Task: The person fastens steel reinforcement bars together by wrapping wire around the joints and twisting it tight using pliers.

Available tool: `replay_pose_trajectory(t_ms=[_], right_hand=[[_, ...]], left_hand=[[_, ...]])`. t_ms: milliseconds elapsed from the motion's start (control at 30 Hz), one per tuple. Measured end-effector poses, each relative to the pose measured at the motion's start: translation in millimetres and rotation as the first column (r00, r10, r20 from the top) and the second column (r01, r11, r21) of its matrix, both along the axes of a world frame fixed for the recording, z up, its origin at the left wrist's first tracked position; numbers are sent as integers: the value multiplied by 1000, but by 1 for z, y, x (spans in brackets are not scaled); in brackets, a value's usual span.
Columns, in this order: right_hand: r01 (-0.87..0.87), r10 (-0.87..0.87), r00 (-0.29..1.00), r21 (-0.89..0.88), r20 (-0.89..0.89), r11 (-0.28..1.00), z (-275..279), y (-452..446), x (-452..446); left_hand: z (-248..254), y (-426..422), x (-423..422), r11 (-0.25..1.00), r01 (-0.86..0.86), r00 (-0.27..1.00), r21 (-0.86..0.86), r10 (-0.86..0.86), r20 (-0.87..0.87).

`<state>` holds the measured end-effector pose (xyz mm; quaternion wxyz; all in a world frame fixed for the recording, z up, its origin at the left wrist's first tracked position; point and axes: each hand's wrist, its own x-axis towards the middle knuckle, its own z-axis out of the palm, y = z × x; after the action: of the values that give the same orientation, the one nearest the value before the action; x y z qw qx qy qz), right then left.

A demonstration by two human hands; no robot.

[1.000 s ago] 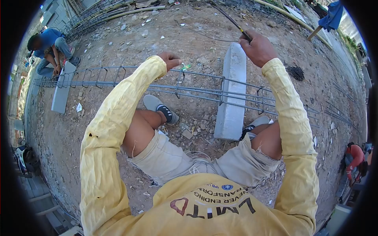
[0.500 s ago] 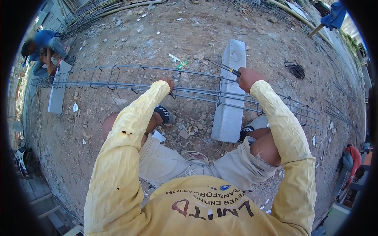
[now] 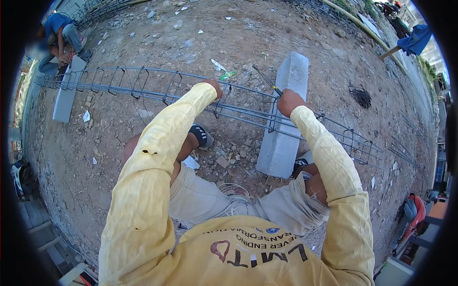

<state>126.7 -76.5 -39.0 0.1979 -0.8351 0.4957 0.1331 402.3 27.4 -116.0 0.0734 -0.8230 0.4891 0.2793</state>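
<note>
A long rebar cage (image 3: 238, 112) with square stirrups runs across the view, resting on a pale concrete block (image 3: 281, 143) and on another block (image 3: 69, 95) at the left. My left hand (image 3: 214, 87) is at the cage's upper bar beside a stirrup; its fingers are closed, and what they hold is too small to name. My right hand (image 3: 289, 102) is wrapped round a thin dark tool (image 3: 268, 81) with a yellow band, over the near block. The tool's tip points up and left, away from the bars.
A person in blue (image 3: 59, 26) crouches at the cage's left end. Another person in red (image 3: 416, 214) bends at the far right. Dark wire ties (image 3: 360, 97) lie on the dirt at the right. A green piece of litter (image 3: 227, 75) lies beyond the cage.
Both hands have come down to the cage from above it, the right one bringing the tool with it. The cage's near part has been raised slightly at my left hand.
</note>
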Motion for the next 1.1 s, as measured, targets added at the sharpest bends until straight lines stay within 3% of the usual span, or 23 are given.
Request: replay_pose_trajectory(t_ms=[100,133,300,400,500,700,767,1000,1100], right_hand=[[77,-80,992,32,94,996,-18,8,12],[84,-87,990,34,113,996,-21,15,14],[194,-210,929,82,305,978,-57,36,18],[251,-286,867,138,408,958,-70,54,21],[312,-374,838,215,396,925,-75,64,29],[240,-326,820,235,471,942,-61,79,44],[245,-337,815,248,471,937,-77,80,48],[207,-493,691,508,528,836,-68,88,67],[218,-673,603,723,428,655,-65,84,72]], left_hand=[[16,-12,13,944,-82,995,-319,60,-77],[18,-17,20,943,-56,998,-327,42,-48],[25,-37,20,962,70,992,-263,-40,119],[-30,-61,36,983,64,998,-173,-66,-9],[-54,-73,33,993,89,991,-80,-97,-97],[-77,-82,25,989,-71,992,-133,56,-110],[-102,-95,34,990,-40,991,-132,23,-130],[-59,-76,23,949,-127,960,-290,44,-277],[-51,-75,13,956,-129,986,-263,95,-139]])
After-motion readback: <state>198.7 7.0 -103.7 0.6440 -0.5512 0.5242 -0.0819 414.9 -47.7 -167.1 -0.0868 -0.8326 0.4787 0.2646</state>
